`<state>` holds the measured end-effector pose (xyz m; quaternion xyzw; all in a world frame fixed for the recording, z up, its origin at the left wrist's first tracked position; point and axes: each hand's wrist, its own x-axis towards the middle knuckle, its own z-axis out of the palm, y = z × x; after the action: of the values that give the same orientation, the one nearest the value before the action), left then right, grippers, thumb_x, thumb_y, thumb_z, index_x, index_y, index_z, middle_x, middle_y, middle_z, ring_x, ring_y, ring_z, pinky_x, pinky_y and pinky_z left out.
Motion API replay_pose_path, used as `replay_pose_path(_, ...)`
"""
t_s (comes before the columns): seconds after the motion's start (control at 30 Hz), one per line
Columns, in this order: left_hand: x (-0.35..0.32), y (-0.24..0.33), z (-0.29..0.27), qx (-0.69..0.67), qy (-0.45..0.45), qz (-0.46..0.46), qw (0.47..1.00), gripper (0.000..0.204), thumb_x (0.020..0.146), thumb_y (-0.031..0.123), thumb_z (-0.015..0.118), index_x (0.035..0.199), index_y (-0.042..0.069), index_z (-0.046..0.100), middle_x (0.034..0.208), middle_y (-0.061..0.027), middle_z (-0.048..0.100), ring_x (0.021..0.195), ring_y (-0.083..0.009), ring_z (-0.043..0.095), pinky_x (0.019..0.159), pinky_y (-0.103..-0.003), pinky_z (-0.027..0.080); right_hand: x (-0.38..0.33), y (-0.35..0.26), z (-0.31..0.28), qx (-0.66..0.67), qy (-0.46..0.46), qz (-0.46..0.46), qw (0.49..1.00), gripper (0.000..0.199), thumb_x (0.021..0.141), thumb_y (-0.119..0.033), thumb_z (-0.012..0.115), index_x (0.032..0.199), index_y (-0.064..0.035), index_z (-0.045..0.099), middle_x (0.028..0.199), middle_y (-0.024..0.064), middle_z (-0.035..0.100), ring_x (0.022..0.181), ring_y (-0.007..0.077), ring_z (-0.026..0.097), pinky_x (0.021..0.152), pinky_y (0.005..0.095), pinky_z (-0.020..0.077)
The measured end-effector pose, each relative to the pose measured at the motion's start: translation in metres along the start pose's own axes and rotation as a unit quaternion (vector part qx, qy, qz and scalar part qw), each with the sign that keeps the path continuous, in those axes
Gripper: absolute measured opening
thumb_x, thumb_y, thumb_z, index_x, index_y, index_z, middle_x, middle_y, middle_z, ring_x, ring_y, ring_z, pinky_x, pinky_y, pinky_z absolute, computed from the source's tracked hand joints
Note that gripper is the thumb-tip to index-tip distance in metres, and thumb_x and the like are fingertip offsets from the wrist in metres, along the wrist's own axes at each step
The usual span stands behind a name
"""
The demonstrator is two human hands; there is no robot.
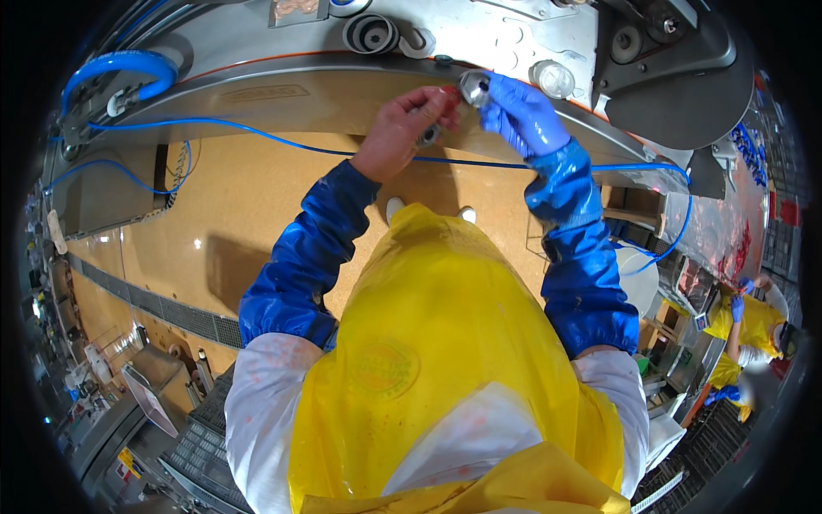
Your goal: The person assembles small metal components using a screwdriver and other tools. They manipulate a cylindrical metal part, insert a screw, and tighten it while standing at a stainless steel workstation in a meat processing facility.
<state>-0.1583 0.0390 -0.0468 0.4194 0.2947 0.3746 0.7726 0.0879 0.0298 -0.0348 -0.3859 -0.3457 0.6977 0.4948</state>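
My left hand (398, 133), bare, is closed on a small red piece (449, 96), whose kind I cannot make out. Below its fingers shows a small metal part (429, 135), mostly covered by the hand. My right hand (527, 113), in a blue glove, pinches a round, shiny metal part (473, 88) with a dark opening. The red piece and the round part meet or nearly meet in front of the worktop's near edge. On the metal worktop (497, 47) beyond are a grey ribbed ring (373, 34), a pale hook-shaped part (418, 43) and a clear round piece (555, 79).
A blue hose (282, 140) runs across the worktop's front. A machine with a large dark rounded cover (685, 86) stands at right. A floor drain (184, 313) crosses the left. Another person in a yellow apron (753, 325) works at far right.
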Motion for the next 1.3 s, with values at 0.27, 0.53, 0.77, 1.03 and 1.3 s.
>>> replay_pose_path(0.27, -0.004, 0.032, -0.039, -0.066, 0.057, 0.062, 0.994, 0.035, 0.112, 0.034, 0.059, 0.131, 0.006, 0.065, 0.113, -0.0043, 0.074, 0.094, -0.0130, 0.070, 0.076, -0.029, 0.057, 0.132, 0.044, -0.089, -0.555, 0.155, -0.146, 0.804, 0.031, 0.102, -0.021, 0.073, 0.128, -0.0044, 0.070, 0.106, 0.0104, 0.076, 0.091, 0.0215, 0.071, 0.090, 0.0341, 0.0583)
replay_pose_path(0.53, -0.013, 0.029, -0.047, -0.131, 0.081, 0.060, 0.986, 0.032, 0.110, 0.032, 0.063, 0.131, 0.009, 0.065, 0.117, -0.0031, 0.072, 0.093, -0.0124, 0.066, 0.075, -0.030, 0.056, 0.106, 0.025, -0.030, -0.641, 0.171, -0.225, 0.714, 0.042, 0.089, -0.012, 0.079, 0.131, -0.0111, 0.072, 0.116, 0.0174, 0.068, 0.099, 0.0308, 0.070, 0.090, 0.0402, 0.0583)
replay_pose_path(0.77, -0.012, 0.038, -0.016, -0.124, 0.038, 0.021, 0.991, 0.032, 0.109, 0.035, 0.064, 0.127, 0.009, 0.065, 0.112, -0.0003, 0.067, 0.092, -0.0122, 0.066, 0.077, -0.031, 0.056, 0.018, -0.025, 0.097, -0.524, -0.003, -0.344, 0.779, 0.047, 0.089, -0.009, 0.084, 0.134, -0.0171, 0.073, 0.112, 0.0085, 0.070, 0.087, 0.0174, 0.070, 0.080, 0.0302, 0.0593)
replay_pose_path(1.03, -0.013, 0.026, -0.028, 0.049, 0.117, 0.078, 0.989, 0.056, 0.095, 0.042, 0.082, 0.135, 0.008, 0.062, 0.116, -0.0030, 0.066, 0.100, -0.0123, 0.066, 0.076, -0.030, 0.056, 0.010, -0.016, 0.089, -0.517, 0.095, -0.308, 0.793, 0.041, 0.085, -0.015, 0.088, 0.124, -0.0150, 0.076, 0.100, 0.0066, 0.070, 0.078, 0.0189, 0.069, 0.074, 0.0295, 0.0586)
replay_pose_path(1.3, 0.053, 0.021, -0.117, 0.529, 0.285, 0.327, 0.729, 0.121, 0.067, 0.040, 0.100, 0.162, 0.007, 0.032, 0.152, -0.0217, 0.052, 0.136, -0.0352, 0.057, 0.101, -0.044, 0.056, 0.122, 0.003, 0.103, -0.635, 0.075, -0.401, 0.656, 0.037, 0.088, -0.030, 0.081, 0.120, -0.0119, 0.075, 0.104, 0.0132, 0.071, 0.095, 0.0328, 0.070, 0.083, 0.0452, 0.0582)
